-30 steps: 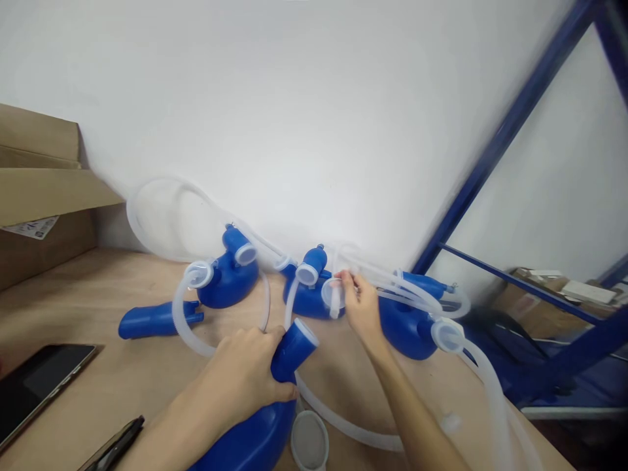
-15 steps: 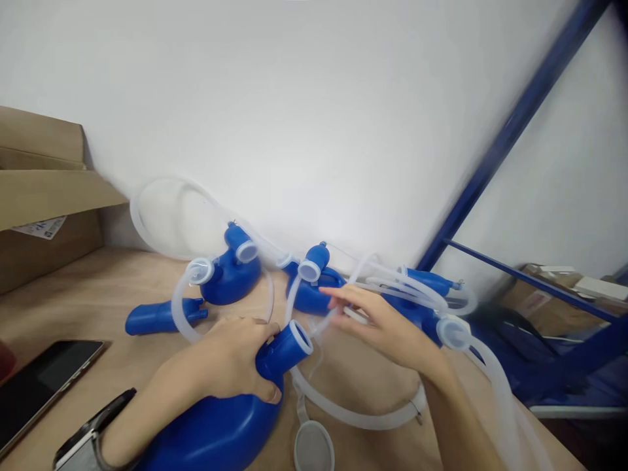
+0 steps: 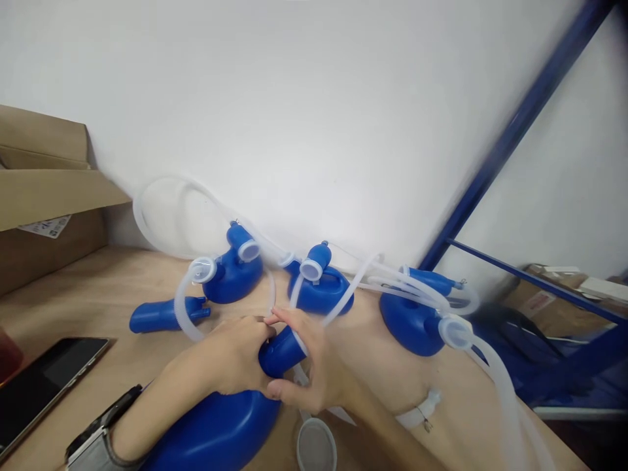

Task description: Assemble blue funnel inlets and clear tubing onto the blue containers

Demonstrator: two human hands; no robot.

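A large blue plastic urinal bottle (image 3: 216,428) lies at the bottom, its wide neck (image 3: 282,353) tilted up to the right. My left hand (image 3: 240,356) is wrapped round the base of that neck. My right hand (image 3: 311,366) curves over the neck's mouth, index finger above and thumb below, its fingertips close to my left hand; it hides the pale rim. Under my hands, a translucent strap leads to a round whitish cap (image 3: 316,446). A white tube, partly covered by my right arm, has its end (image 3: 432,402) on the table.
Along the wall stand three blue bottles, at left (image 3: 233,278), middle (image 3: 321,291) and right (image 3: 409,324), with looping white tubes. A loose blue piece (image 3: 154,317), a phone (image 3: 49,376) and a cardboard box (image 3: 49,196) are at left. A blue metal frame (image 3: 515,124) rises at right.
My right hand has moved left and down from above the tube onto the bottle's neck. The tube on the table has shifted. My left hand keeps its grip.
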